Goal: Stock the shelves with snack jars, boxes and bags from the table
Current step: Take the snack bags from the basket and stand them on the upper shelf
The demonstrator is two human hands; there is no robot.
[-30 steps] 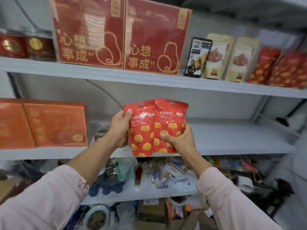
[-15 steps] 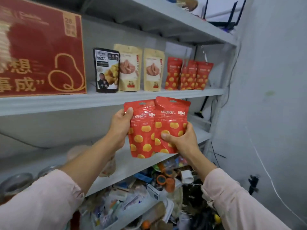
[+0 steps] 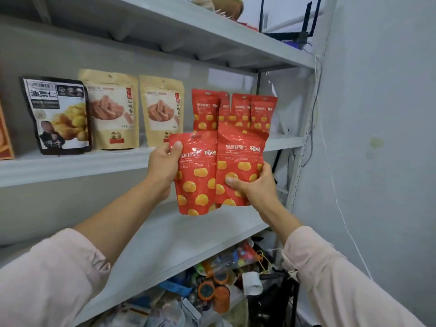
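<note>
I hold two red snack bags with yellow chestnut prints in front of the upper shelf (image 3: 94, 159). My left hand (image 3: 162, 168) grips the left red bag (image 3: 195, 185) at its upper left edge. My right hand (image 3: 252, 187) grips the right red bag (image 3: 238, 161) at its lower part, thumb across the front. The right bag overlaps the left one. Behind them, several matching red bags (image 3: 236, 109) stand upright on the shelf.
On the same shelf stand two tan snack bags (image 3: 111, 109) (image 3: 162, 109) and a black-and-white chestnut bag (image 3: 56, 114). A bare shelf (image 3: 165, 244) lies below; under it a shelf holds cluttered small items (image 3: 212, 286). A grey wall (image 3: 377, 161) closes the right side.
The view has swung right and closer to the shelf's right end. Both hands have carried the two red bags up toward the standing red bags, and the big red boxes have left the view.
</note>
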